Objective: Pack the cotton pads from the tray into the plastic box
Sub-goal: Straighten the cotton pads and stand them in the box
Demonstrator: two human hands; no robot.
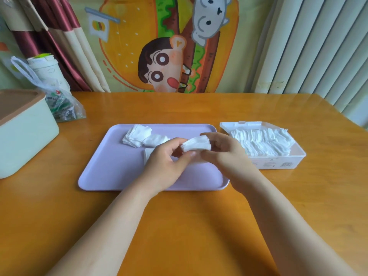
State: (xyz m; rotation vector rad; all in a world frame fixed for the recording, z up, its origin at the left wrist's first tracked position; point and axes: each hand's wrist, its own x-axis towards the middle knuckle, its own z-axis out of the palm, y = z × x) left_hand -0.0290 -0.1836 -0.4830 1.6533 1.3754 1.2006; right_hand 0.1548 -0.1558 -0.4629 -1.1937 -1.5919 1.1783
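Furthest left on the glossy orange-brown wooden desk [179, 226] stands a pale green rectangular bin with a brown lid [25, 134]. Just behind its right corner lies a crumpled clear plastic bag [61, 104], in front of a white cylindrical tub with a green top [46, 66]. Further right, in the middle of the desk, lies a lilac rectangular plastic tray [107, 168]. A loose heap of white square cotton pads [137, 136] sits near its far edge, and one more flat white pad [148, 154] shows beside the left hand, partly hidden by it. The left hand [167, 162] is over the tray's centre, its fingers [186, 157] curled so that the thumb and fingertips pinch the left end of a small stack of white cotton pads [197, 146]. The right hand [225, 156] meets it from the other side, its fingers [211, 136] bent round the stack's right end, so both hands hold the stack over the tray's right half. Just beside the tray on the right stands a clear rectangular plastic box [278, 165] with its lid [251, 124] open behind it. Rows of white pads [264, 142] are packed on edge across most of its inside. Behind the desk hang a cartoon burger-print cloth [169, 46] and, far right, pale pleated curtains [318, 46].
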